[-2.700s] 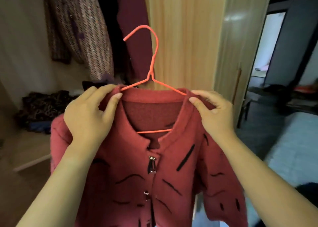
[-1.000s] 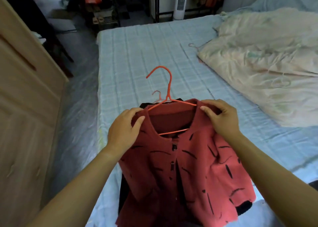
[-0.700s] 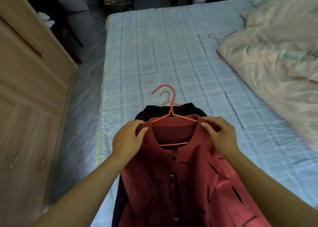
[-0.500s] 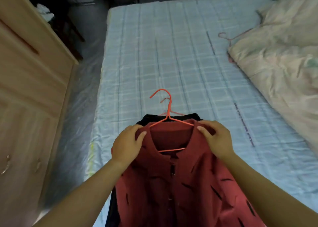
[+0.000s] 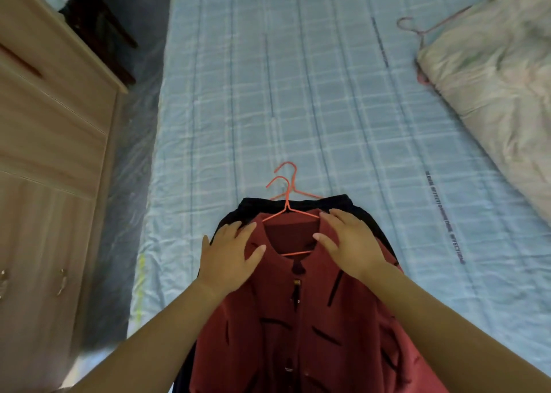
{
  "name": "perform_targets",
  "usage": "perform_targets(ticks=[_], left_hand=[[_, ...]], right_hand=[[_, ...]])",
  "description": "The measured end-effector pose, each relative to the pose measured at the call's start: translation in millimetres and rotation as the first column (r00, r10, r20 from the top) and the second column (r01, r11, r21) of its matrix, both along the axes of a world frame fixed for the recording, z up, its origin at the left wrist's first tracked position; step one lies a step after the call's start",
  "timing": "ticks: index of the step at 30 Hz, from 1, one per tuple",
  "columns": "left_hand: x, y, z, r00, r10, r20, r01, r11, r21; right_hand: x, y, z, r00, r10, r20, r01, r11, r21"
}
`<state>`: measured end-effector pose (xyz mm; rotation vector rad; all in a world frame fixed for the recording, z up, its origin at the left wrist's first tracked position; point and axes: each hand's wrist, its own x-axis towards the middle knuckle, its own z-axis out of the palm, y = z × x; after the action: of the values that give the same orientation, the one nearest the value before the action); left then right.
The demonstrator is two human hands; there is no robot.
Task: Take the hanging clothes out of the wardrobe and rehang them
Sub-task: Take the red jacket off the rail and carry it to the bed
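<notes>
The red cardigan (image 5: 298, 318), on its orange hanger (image 5: 286, 210), lies at 6 o'clock on the bed (image 5: 298, 94), atop a dark garment (image 5: 360, 212). The left hand (image 5: 229, 258) and right hand (image 5: 348, 243) rest on its shoulders, fingers straight and spread. A quilt (image 5: 492, 79) lies at 2 o'clock.

head view, looking down, close above bed (image 5: 298, 94)

Both bare forearms reach forward, side by side. The left hand (image 5: 228, 255) lies palm down with its fingers straight and spread. The right hand (image 5: 348, 242) does the same, thumb pointing inward toward the left.
</notes>
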<state>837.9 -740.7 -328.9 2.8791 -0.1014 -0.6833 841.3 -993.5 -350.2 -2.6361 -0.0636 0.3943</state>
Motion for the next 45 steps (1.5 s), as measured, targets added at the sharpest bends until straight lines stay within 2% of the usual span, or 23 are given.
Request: perform_targets(ticks=[11,18,23,29,36,39,45], left_hand=[[-77.4,4.3,112.4,0.937,0.078,0.34,-0.042,0.993,-0.114],[-184.7,28.7,160.3,0.84,0.324,0.435,-0.233,0.94,-0.25],[-286.2,82.4,187.6,0.749,0.451,0.484,-0.42,0.89,-0.18],[-418.1,156.2,205.3,0.604,0.606,0.517,-0.614,0.768,-0.183],[-590.5,250.5,227.1,0.404,0.715,0.571,-0.795,0.583,-0.167],[-658.0,291.2,244.6,0.313,0.724,0.615,-0.852,0.5,-0.154],[-769.5,368.6,285.4,0.196,0.755,0.626,-0.943,0.319,-0.089]], right_hand=[[-69.6,30.4,122.3,0.965,0.084,0.25,-0.096,0.995,0.035],[-139.6,78.4,172.8,0.923,0.218,0.318,-0.252,0.965,0.068],[-203.0,152.3,195.7,0.859,0.402,0.316,-0.44,0.897,0.053],[-296.1,247.9,217.8,0.698,0.644,0.314,-0.69,0.722,0.051],[-433.3,390.2,252.7,0.47,0.793,0.388,-0.876,0.473,0.093],[-492.5,458.0,265.2,0.369,0.82,0.437,-0.925,0.369,0.089],[-584.8,562.7,296.2,0.168,0.837,0.521,-0.986,0.157,0.065]])
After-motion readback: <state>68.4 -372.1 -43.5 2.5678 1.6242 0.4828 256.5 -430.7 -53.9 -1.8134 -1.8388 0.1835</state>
